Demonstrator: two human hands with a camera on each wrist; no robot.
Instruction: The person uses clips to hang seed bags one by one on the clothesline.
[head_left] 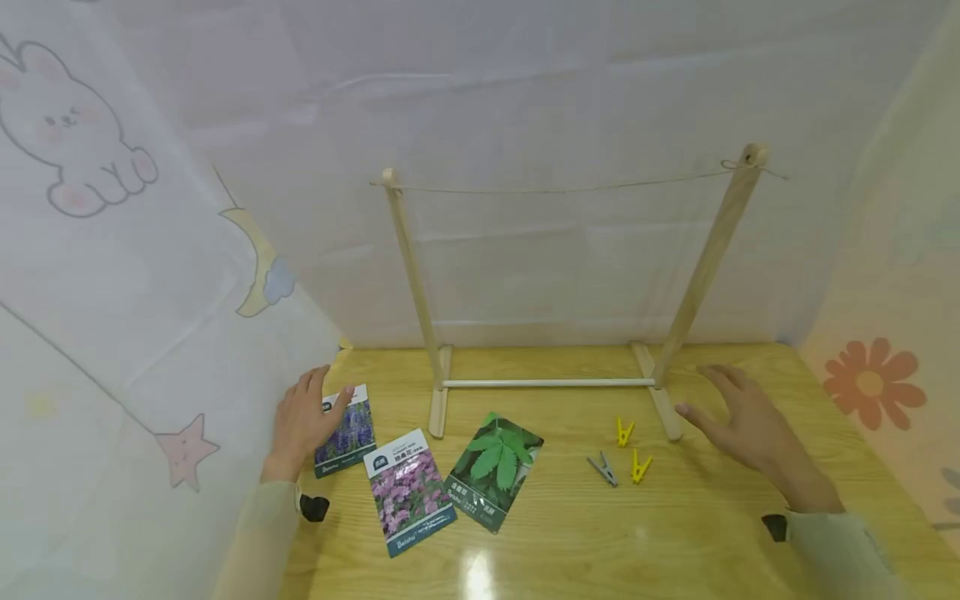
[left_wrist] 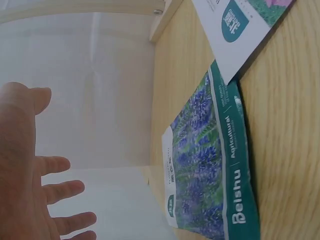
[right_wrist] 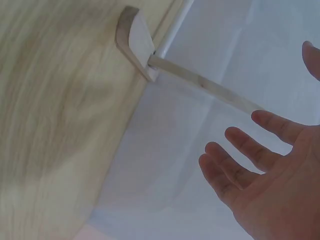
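My left hand (head_left: pixel 303 421) is held with fingers spread and nothing in it, overlapping the left edge of a seed packet with purple flowers (head_left: pixel 355 429) in the head view. That packet lies flat in the left wrist view. Beside it are a seed packet with pink flowers (head_left: pixel 411 492) and a seed packet with green leaves (head_left: pixel 495 471). On the right, my right hand (head_left: pixel 757 433) is also empty, fingers apart, beside the right foot of a wooden frame (head_left: pixel 705 267). Left of this hand lie two yellow clothespins (head_left: pixel 625 431) and a grey clothespin (head_left: pixel 603 469).
A thin string (head_left: pixel 555 191) runs between the tops of the frame's two posts, sagging slightly. A white rod (head_left: pixel 547 383) joins the posts low down. Pale printed cloth (head_left: pixel 525 275) encloses the wooden table (head_left: pixel 555 550) at the back and sides.
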